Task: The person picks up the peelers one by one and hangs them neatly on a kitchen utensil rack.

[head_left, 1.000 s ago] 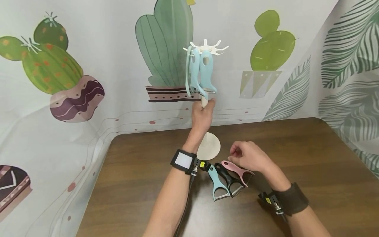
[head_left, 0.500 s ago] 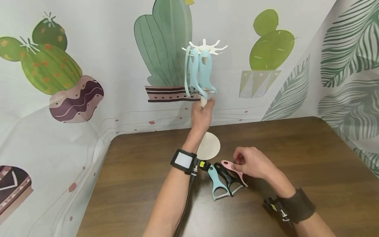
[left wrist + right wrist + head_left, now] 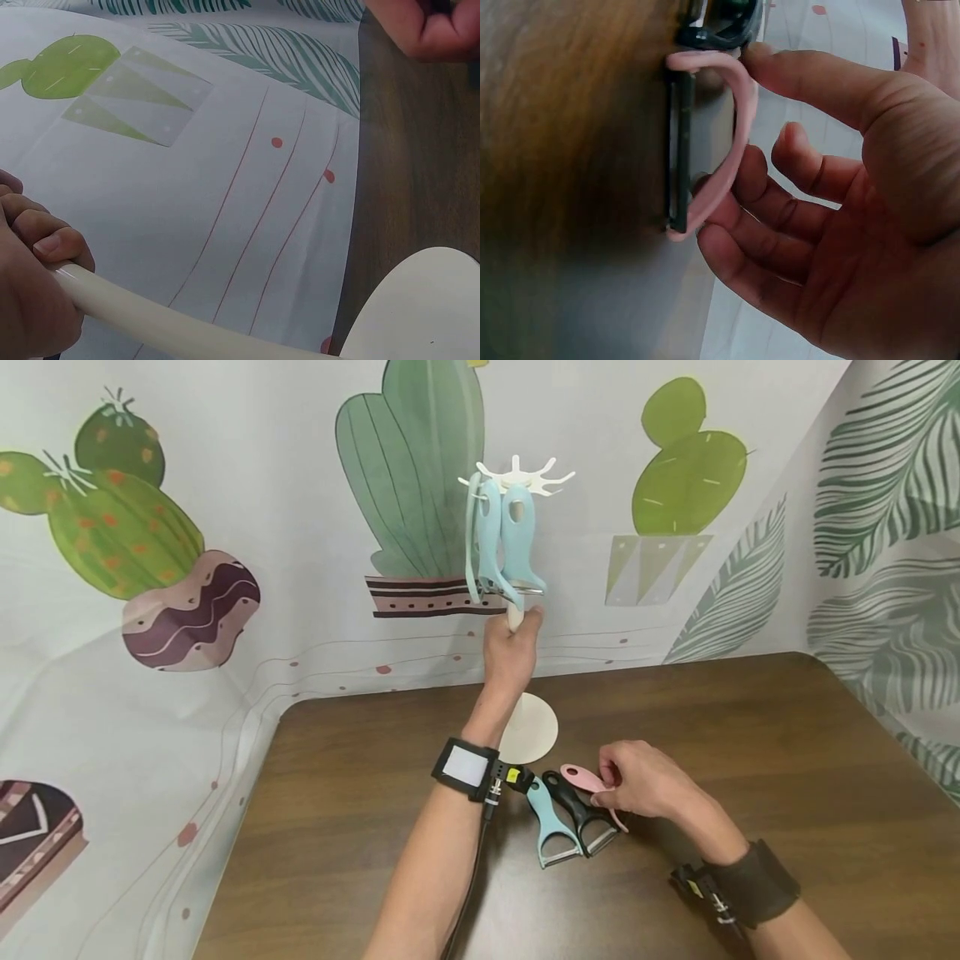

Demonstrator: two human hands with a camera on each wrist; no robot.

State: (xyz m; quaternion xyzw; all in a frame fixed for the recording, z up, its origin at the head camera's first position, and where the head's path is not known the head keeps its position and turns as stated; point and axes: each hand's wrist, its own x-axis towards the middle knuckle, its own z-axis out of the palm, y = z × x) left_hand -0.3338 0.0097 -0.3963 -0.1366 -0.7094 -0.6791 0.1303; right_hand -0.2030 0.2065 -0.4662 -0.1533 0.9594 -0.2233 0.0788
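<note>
White stand [image 3: 531, 731] clamped in left fingers [image 3: 64, 244], pink peeler [image 3: 587, 781] clasped in right fingers [image 3: 754, 281], brown table [image 3: 337, 827] spread beneath them, cactus-print cloth [image 3: 300, 527] hung behind.

Room to pass lies over the tabletop [image 3: 810, 752] at right of the head view; at lower centre the black peeler [image 3: 576, 804] crowds the pink peeler [image 3: 580, 777], with the left forearm [image 3: 431, 860] blocking farther left.
</note>
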